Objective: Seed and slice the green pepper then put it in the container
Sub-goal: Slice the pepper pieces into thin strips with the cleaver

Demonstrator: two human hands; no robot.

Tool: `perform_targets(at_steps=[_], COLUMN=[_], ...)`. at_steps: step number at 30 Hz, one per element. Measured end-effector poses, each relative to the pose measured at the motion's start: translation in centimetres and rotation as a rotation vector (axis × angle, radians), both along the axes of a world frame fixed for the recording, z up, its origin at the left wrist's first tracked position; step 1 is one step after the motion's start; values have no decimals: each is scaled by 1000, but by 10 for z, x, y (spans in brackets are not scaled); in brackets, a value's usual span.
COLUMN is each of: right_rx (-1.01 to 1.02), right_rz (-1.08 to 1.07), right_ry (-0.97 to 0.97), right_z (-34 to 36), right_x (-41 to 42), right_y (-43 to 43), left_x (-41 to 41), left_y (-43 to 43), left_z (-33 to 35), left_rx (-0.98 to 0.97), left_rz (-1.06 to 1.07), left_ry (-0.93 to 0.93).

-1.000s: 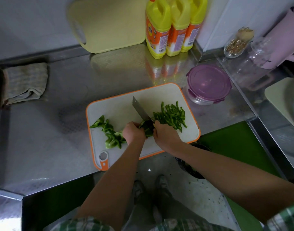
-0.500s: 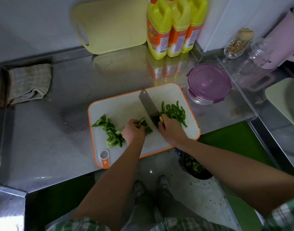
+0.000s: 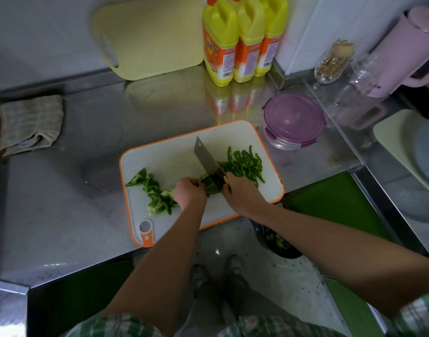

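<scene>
Nearest, plaid sleeves (image 3: 111,327) fill the bottom edge, and between the two bare forearms a pair of shoes (image 3: 234,266) stands on a speckled floor. Below the counter's edge, partly behind the right forearm, a dark bowl (image 3: 281,246) shows green scraps inside.

On the steel counter (image 3: 62,203) lies a white cutting board (image 3: 164,154) with an orange rim. The left hand (image 3: 190,194) rests on it with its fingers curled down, pinning a green pepper piece (image 3: 208,186) to the board. Just beside it, the right hand (image 3: 242,194) has its fingers wrapped round the handle of a cleaver (image 3: 206,159). The handle is mostly hidden in the fist. The blade slants away toward the far left, its heel down at the pinned piece.

Left of the left hand, a loose heap of uncut pepper pieces (image 3: 155,193) sits on the board. Right of the blade, beyond the right hand, lies a pile of thin pepper strips (image 3: 245,164).

Just past the board's far right corner stands the round container (image 3: 293,122), its purple lid on. Well off to the left, a crumpled cloth (image 3: 29,122) lies on the counter.

At the back wall leans a pale yellow board (image 3: 150,37), with three yellow bottles (image 3: 223,40) in a tight row beside it. In the right corner stand a stemmed glass (image 3: 332,62), a clear jar (image 3: 359,93) and a pink jug (image 3: 408,49).
</scene>
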State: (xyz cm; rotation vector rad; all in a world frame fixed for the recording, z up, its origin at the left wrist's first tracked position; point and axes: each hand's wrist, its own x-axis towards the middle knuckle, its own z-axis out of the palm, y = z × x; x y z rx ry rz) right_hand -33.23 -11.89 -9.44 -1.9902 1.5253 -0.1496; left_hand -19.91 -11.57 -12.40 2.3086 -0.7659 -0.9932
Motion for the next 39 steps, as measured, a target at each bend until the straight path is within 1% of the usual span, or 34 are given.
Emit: perform_targets(at_steps=[6,10,17,21,26,30,32,35,39], right_rx=[48,44,-39,-92,-125,-133,-115,-88,-57], right_rz=[-5,-19,-15,-29,-85,-12,35,82,62], right_ry=[-10,8,149,125,4,-102,-97,-23,18], right_z=[-6,-11,-19,-21,-21,-5,2,3,0], right_x=[5,8,27,31,20,5,3,2,1], right_y=[0,1,-2,-10,-13,-15,-13,-7,-1], left_x=[2,2,2,1,4,5,3,-1,-1], left_y=[1,0,5,9,14,10,7,6,8], left_z=[-2,-2,3,4,8,9,9,9,8], left_rx=[-1,1,-1,-29,-37,3,2,4,14], left_rz=[15,-3,-93,-187,-75,1,22,29,40], left_ry=[18,7,-90,-160,-115,-37,-14,-8,17])
